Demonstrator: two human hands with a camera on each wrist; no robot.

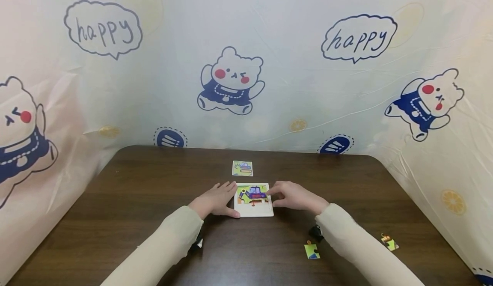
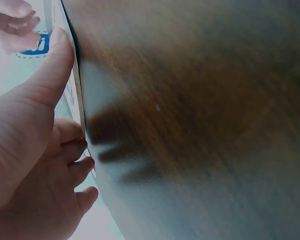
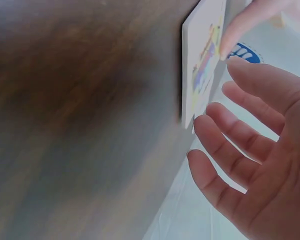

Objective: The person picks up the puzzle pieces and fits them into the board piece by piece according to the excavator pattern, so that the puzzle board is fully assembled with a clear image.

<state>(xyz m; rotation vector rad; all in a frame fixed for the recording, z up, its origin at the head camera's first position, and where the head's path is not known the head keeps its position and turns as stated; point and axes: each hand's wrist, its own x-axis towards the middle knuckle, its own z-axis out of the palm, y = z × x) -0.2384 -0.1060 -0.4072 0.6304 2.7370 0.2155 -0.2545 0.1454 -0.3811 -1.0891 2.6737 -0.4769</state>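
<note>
A white-framed jigsaw board lies flat on the table. Its upper part is filled with joined puzzle pieces showing a purple vehicle; below them the white base is bare. My left hand rests along the board's left side, thumb at the near corner and fingers spread by the far one. In the left wrist view, that thumb lies against the board's edge. At the right side is my right hand, its index fingertip right at the edge of the pieces. The right wrist view shows its fingers loosely bent with nothing between them.
Behind the board lies a small picture card. One loose green puzzle piece sits near the right forearm, and more loose pieces lie farther right. A printed cloth hangs behind the brown table.
</note>
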